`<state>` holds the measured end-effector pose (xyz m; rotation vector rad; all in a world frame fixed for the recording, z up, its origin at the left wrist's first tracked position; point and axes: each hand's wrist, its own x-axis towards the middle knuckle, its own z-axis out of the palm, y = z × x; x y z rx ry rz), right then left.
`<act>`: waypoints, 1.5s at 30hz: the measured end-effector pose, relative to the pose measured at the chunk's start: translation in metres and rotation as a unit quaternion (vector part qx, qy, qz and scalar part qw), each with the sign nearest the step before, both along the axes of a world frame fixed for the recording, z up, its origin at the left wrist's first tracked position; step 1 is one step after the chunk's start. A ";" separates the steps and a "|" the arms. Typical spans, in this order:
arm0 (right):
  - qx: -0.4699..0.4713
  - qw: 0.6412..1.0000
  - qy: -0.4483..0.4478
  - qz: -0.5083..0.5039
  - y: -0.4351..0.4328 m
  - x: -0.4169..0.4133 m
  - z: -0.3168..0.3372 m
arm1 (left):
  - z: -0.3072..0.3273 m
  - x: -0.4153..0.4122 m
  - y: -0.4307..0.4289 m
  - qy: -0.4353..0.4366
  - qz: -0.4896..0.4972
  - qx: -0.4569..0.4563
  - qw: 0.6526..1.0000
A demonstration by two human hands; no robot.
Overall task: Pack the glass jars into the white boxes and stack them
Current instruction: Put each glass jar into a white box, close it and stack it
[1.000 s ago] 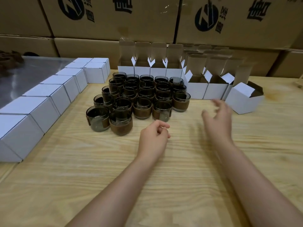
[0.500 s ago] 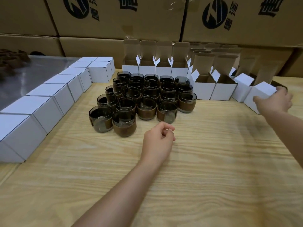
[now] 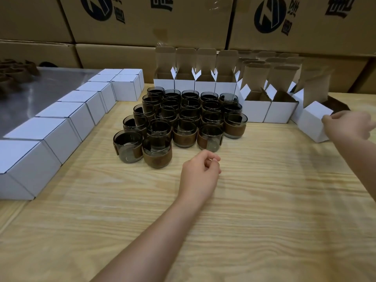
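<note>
Several dark glass jars [image 3: 183, 117] with brown sleeves stand packed together in the middle of the wooden table [image 3: 264, 200]. Behind them runs a row of open white boxes [image 3: 205, 82] with their flaps up. At the far right my right hand [image 3: 348, 127] grips the edge of a tilted open white box [image 3: 311, 123]. My left hand [image 3: 200, 171] rests on the table just in front of the jars, fingers loosely curled, holding nothing. Closed white boxes [image 3: 67, 121] line the left side.
Large brown cartons [image 3: 183, 21] are stacked as a wall behind the table. A grey metal surface [image 3: 30, 94] lies at the far left beyond the closed boxes, with brown sleeves piled at its far corner.
My right hand reached to the right and took hold of the tilted open box at the far right. My left hand stayed in front of the jars.
</note>
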<state>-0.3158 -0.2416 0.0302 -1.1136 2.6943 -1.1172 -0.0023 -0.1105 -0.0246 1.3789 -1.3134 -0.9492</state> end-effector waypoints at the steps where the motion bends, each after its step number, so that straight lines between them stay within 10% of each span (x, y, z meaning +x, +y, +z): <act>1: -0.005 1.000 0.002 0.006 0.004 0.006 0.001 | 0.000 0.000 0.000 -0.001 0.000 0.001 1.000; 22: -0.060 0.959 -0.064 0.271 0.168 0.204 -0.009 | 0.001 -0.003 0.005 -0.103 -0.116 -0.061 0.986; 28: -0.232 0.919 -0.056 0.315 0.166 0.189 -0.016 | 0.003 -0.002 0.005 -0.079 -0.127 -0.046 0.988; 39: -0.244 0.848 -0.371 0.287 0.146 0.150 -0.021 | 0.005 0.008 0.005 -0.024 -0.201 -0.064 0.977; 45: -0.167 0.835 -0.336 0.403 0.142 0.148 -0.031 | 0.006 0.007 0.007 -0.028 -0.230 -0.092 0.968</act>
